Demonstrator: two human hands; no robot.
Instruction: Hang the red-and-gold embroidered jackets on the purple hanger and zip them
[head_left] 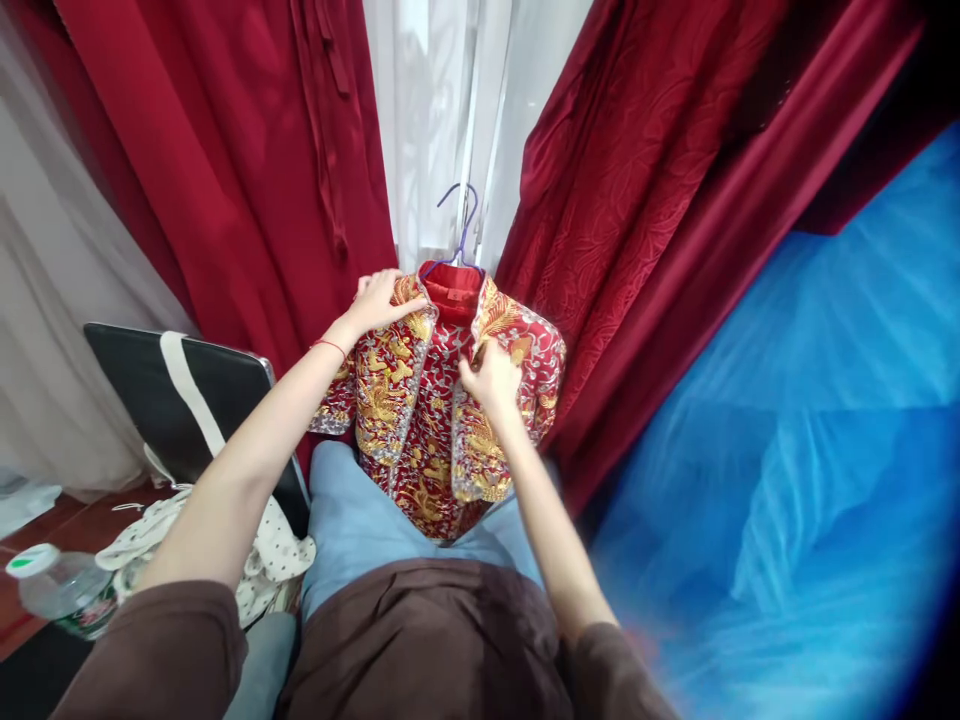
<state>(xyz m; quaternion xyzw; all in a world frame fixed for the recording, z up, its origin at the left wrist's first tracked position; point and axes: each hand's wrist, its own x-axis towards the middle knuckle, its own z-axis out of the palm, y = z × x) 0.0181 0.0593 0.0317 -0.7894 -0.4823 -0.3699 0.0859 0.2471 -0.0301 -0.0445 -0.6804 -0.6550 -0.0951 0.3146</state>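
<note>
Jacket before the curtains; hands apart, both on it
Your left hand lies on one shoulder, probably steadying it, its grip unclear; the hanger stands at the collar, arms hidden inside, hook support unclear; your right hand pinches the front edge, likely for control, fingertips partly hidden.

The scene is lit softly and fairly brightly, with the palest glow shown at the far middle, where the white curtain is nearly washed out. The folds of the red drape at left are darkened by shadow. At right, the blue fabric is blurred and stretched, and the edge is blackened by vignetting.
</note>
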